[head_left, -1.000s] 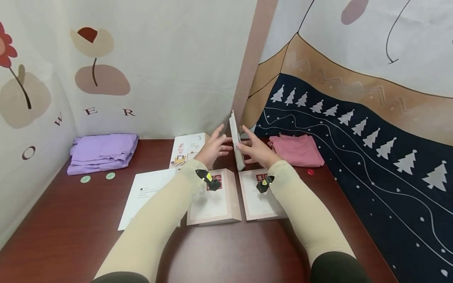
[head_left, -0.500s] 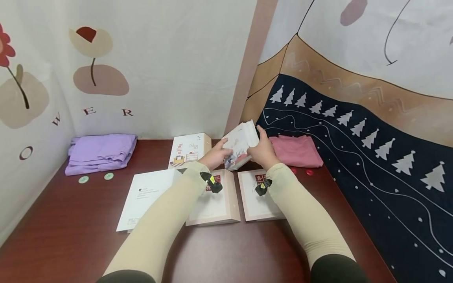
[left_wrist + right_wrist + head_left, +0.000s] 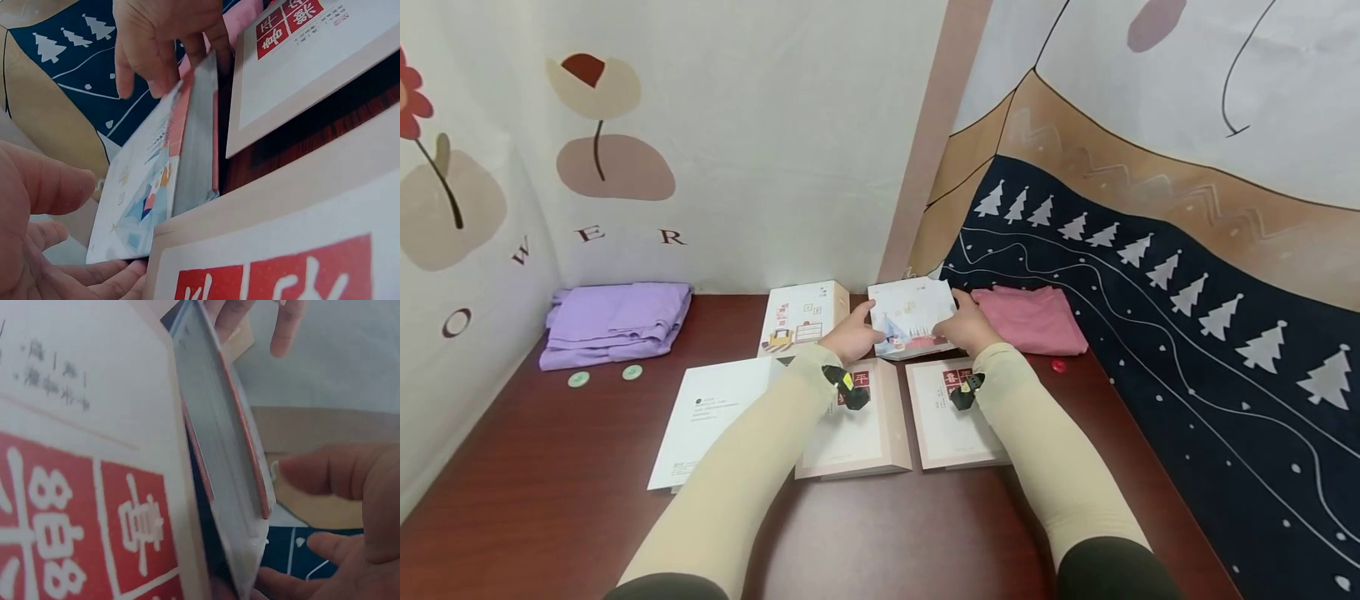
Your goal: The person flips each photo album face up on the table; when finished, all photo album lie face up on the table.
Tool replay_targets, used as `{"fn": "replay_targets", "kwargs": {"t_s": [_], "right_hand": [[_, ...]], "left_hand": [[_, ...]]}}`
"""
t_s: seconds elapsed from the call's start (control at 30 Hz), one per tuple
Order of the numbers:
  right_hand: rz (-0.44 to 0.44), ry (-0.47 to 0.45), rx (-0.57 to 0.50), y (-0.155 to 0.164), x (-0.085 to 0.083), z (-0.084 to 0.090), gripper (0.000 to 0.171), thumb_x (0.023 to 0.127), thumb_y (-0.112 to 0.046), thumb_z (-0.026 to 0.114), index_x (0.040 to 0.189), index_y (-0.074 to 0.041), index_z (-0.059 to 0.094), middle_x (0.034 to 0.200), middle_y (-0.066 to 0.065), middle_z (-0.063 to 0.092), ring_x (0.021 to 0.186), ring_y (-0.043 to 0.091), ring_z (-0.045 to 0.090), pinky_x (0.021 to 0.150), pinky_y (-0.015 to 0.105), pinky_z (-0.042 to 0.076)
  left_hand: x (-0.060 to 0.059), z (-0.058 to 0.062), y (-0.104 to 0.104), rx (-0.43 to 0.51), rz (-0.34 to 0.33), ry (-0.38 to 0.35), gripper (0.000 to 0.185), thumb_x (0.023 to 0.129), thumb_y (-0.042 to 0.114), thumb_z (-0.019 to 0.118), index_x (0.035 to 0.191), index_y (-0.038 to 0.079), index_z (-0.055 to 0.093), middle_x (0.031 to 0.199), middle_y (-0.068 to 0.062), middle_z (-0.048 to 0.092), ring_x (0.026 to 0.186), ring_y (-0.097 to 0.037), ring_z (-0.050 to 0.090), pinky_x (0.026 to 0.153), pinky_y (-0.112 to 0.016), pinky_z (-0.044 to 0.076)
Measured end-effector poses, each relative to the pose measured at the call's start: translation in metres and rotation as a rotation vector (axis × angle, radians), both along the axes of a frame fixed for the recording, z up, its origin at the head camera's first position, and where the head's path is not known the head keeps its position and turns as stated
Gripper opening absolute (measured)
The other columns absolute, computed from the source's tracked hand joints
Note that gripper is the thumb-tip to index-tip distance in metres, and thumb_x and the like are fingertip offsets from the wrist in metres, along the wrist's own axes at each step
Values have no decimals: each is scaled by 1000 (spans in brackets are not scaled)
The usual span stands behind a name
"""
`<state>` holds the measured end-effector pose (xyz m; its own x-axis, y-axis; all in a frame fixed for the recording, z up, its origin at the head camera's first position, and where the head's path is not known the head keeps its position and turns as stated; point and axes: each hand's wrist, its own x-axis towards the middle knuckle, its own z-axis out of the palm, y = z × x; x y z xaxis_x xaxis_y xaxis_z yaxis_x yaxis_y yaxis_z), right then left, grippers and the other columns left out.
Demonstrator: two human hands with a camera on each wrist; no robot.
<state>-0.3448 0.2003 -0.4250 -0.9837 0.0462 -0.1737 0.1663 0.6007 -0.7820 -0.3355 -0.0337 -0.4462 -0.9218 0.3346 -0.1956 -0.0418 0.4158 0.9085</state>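
Both hands hold a thick book with a white cover (image 3: 912, 310) printed in blue and pink, at the back of the table. My left hand (image 3: 852, 333) grips its left side; in the left wrist view the thumb (image 3: 62, 187) is above the cover and fingers (image 3: 112, 278) reach beneath the edge. At the other side, my right hand (image 3: 967, 325) holds on, with its thumb (image 3: 325, 469) near the cover edge and fingers low beside the book. The grey page block (image 3: 215, 437) faces the front. In the head view the book lies almost flat.
Two white-covered books with red squares, one at the middle (image 3: 850, 442) and one right (image 3: 955, 433), lie in front. A white book (image 3: 700, 425) and another illustrated one (image 3: 801, 312) are leftward. Purple cloth (image 3: 617, 325), green buttons (image 3: 632, 372), pink cloth (image 3: 1030, 321) and a red button (image 3: 1058, 366) flank them.
The book stood on edge between the spread hands, then was tilted in their grip with its cover turning up. Now it is lowered nearly flat beside the illustrated book.
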Motion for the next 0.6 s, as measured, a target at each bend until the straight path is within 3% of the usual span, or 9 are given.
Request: {"fn": "replay_targets", "kwargs": {"t_s": [0.13,0.3,0.5,0.6], "right_hand": [[19,-72,-13,3,-2,-2,99,87,-9,76,168,-6,19,172,20,26,153,34,31,128,49,28],[11,-105,-12,4,-5,-5,96,93,-21,76,168,-8,19,173,19,23,157,34,26,128,52,28],[21,-30,-29,-3,-4,-1,92,94,-26,76,168,-10,23,169,20,32,155,36,33,126,53,31],[67,9,-42,-12,1,4,90,95,-31,77,167,-12,27,165,23,38,152,37,39,125,53,34]], "left_hand": [[0,0,0,-3,-1,-8,82,104,12,58,170,12,10,162,-26,40,148,-38,45,124,-49,36],[-1,1,-5,11,-4,-14,82,104,13,58,171,14,11,159,-26,43,147,-38,46,123,-50,37],[6,9,-27,28,-18,35,74,108,15,53,171,14,13,159,-25,44,147,-40,47,121,-53,40],[16,16,-48,52,16,65,71,108,14,51,170,16,16,161,-24,43,146,-41,48,119,-55,42]]}}
